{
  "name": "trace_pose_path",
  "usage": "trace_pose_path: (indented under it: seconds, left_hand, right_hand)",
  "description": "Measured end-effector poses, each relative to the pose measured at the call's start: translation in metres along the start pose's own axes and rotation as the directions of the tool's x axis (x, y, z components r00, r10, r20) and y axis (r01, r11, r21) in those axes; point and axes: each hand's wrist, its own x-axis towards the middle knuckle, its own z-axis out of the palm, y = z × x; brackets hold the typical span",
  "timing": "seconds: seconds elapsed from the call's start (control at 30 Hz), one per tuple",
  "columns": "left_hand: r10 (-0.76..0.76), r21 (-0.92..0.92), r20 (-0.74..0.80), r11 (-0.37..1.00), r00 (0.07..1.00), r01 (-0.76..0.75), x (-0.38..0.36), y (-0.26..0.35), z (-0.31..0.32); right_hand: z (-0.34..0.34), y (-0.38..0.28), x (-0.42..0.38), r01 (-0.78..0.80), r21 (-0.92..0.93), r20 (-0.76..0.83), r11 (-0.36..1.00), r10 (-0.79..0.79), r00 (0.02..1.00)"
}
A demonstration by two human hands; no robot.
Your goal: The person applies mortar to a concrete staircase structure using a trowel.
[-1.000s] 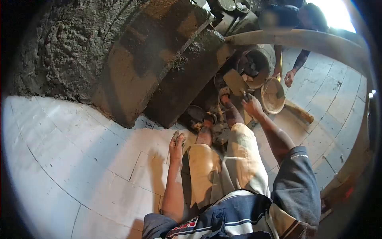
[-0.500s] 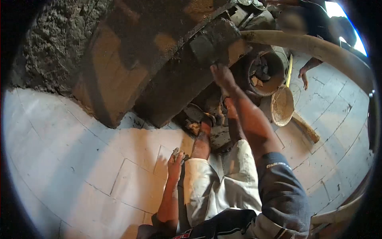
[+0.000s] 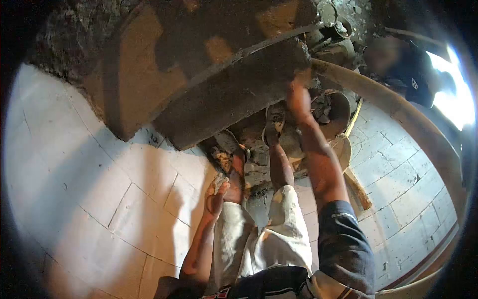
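My left hand [image 3: 216, 195] is raised beside my left leg, its fingers closed around a grey lump of mortar [image 3: 218, 182]. My right hand [image 3: 299, 102] reaches forward to the right end of a dark mortar-coated step [image 3: 224, 92]. Motion blurs that hand; it looks closed, and a smeared brownish shape at its fingertips cannot be made out. Just right of it stands a bucket [image 3: 340, 110] with dark chunks inside. The coated slab [image 3: 149, 65] above the step shows lamplight and shadow patches.
A thick curved pole or pipe [image 3: 393, 99] arcs across the right side. A wooden handle [image 3: 357, 189] lies near a round pan [image 3: 341, 149]. Another person [image 3: 406, 70] is at the upper right. Pale floor tiles [image 3: 99, 199] spread on both sides; rubble lies around my feet.
The view has shifted. My right hand has moved toward the step's right end; the dark flat tool seen at it earlier is not discernible now. My left hand still holds the lump.
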Motion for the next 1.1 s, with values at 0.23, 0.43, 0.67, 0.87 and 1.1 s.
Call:
trace_pose_path:
  seconds: [0.23, 0.43, 0.67, 0.87, 1.1]
  left_hand:
    - [0.034, 0.112, -0.026, 0.993, 0.999, -0.031, -0.007, -0.069, -0.011]
    - [-0.232, -0.379, 0.147, 0.885, 0.962, 0.271, -0.027, -0.063, -0.010]
    - [-0.089, -0.856, 0.400, 0.320, 0.912, 0.406, -0.035, -0.088, -0.042]
    - [-0.172, -0.760, 0.393, 0.493, 0.903, 0.424, -0.022, -0.093, -0.049]
    - [-0.283, -0.741, 0.343, 0.505, 0.896, 0.443, -0.018, -0.099, -0.067]
  right_hand:
    - [0.024, 0.056, 0.021, -0.049, 0.338, -0.015, 0.940, 0.058, 0.998]
    - [0.019, -0.114, -0.025, -0.323, 0.383, 0.475, 0.865, 0.116, 0.873]
    - [0.083, -0.217, -0.066, -0.380, 0.439, 0.400, 0.814, 0.201, 0.894]
    - [0.142, -0.303, -0.107, 0.020, 0.262, 0.380, 0.965, -0.122, 0.917]
    - [0.150, -0.379, -0.142, -0.255, 0.349, 0.483, 0.902, 0.060, 0.874]
